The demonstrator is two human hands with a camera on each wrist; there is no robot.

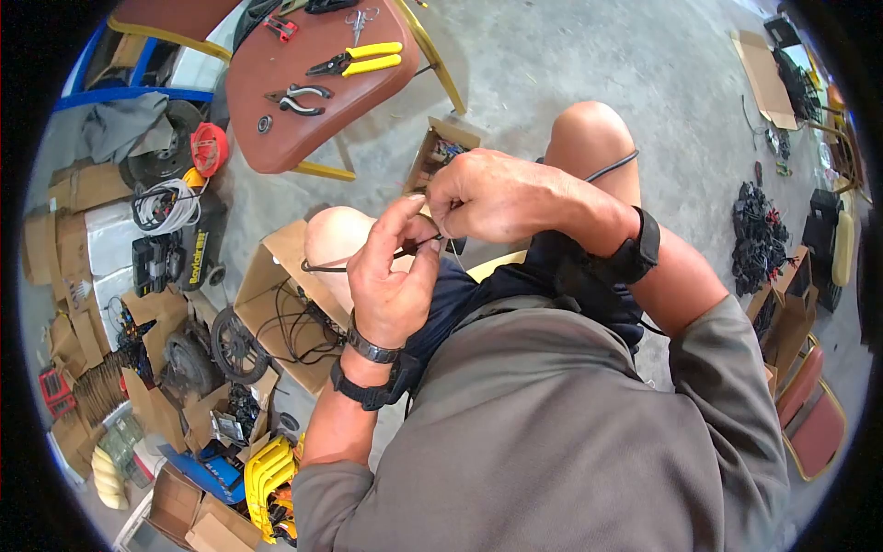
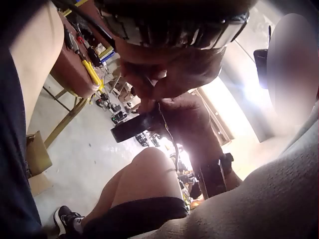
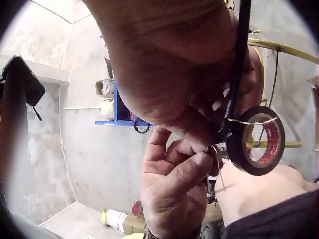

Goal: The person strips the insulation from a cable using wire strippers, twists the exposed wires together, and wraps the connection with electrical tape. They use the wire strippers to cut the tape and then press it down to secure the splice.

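Both hands meet over the lap in the head view. The left hand (image 1: 394, 276) pinches a black cable (image 1: 324, 269) near its end between thumb and fingers. Close against it, the right hand (image 1: 501, 195) has its fingers curled at the same spot. In the right wrist view a roll of black tape (image 3: 239, 149) with a red inner core hangs beside the fingers of the right hand (image 3: 174, 74), next to the cable (image 3: 239, 59). A thin pale wire (image 3: 254, 122) crosses the roll. The left thumb and fingers (image 3: 182, 179) pinch at the joint, whose exact contact is hidden.
A brown chair (image 1: 322, 110) ahead holds yellow-handled pliers (image 1: 368, 61), grey-handled pliers (image 1: 302, 99) and scissors (image 1: 359, 24). An open carton with cables (image 1: 276, 276) stands by the left knee, a smaller box (image 1: 429, 147) between the legs. Black cable bundles (image 1: 760, 235) lie at right.
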